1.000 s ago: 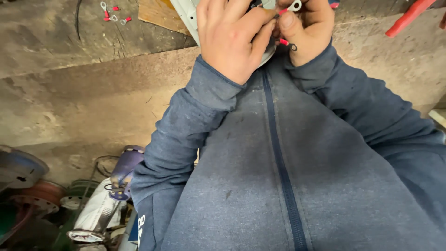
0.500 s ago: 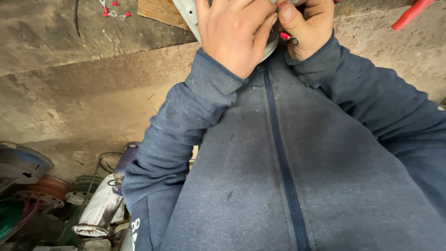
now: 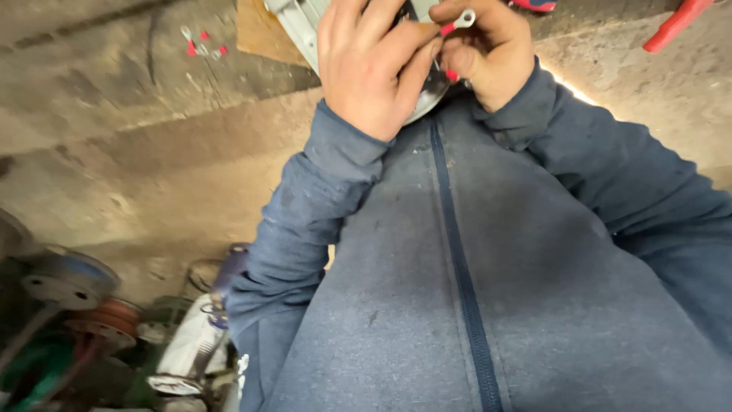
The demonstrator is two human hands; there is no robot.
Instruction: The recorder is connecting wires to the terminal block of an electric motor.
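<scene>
My left hand (image 3: 374, 65) grips a grey metal housing (image 3: 301, 30) at the top edge of the view, its fingers curled over the rim. My right hand (image 3: 488, 49) pinches a small ring terminal (image 3: 460, 20) with a red insulated sleeve between thumb and fingertips, right beside the left hand's fingers. A second red-sleeved piece (image 3: 451, 75) shows under the right fingers. Most of the housing is hidden by both hands and the frame edge. My blue zip-up top (image 3: 457, 267) fills the lower middle.
Several loose red terminals (image 3: 202, 44) lie on the worn concrete bench to the left, near a wooden board (image 3: 259, 34). A red-handled tool (image 3: 675, 27) lies top right. Below left stand old motor parts and pulleys (image 3: 69, 278).
The view has tilted and both hands now sit lower in frame. The right hand has lifted the ring terminal clear above its fingers; the left hand keeps its hold.
</scene>
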